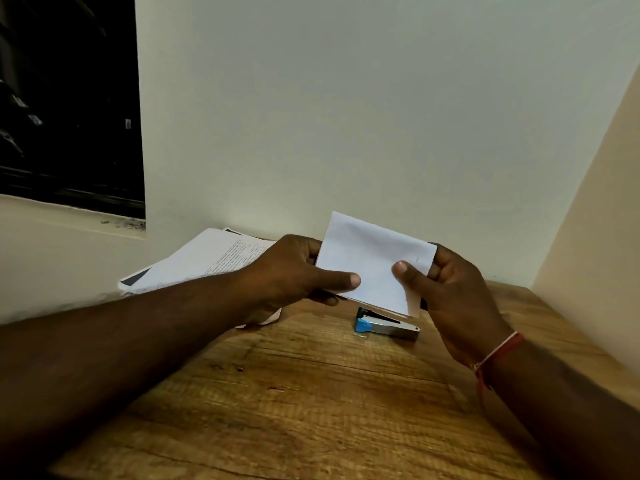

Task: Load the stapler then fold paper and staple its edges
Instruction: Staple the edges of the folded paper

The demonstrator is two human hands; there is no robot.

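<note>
While held above tabletop (294, 393), folded paper (374, 261) pinched at both sides: left hand (294, 271) thumb on top, fingers curled beneath left edge; right hand (446, 289) thumb on top, fingers behind right edge. Stapler (388, 327) lying closed on tabletop just below paper. Printed sheets (207, 258) far left, against wall.
</note>
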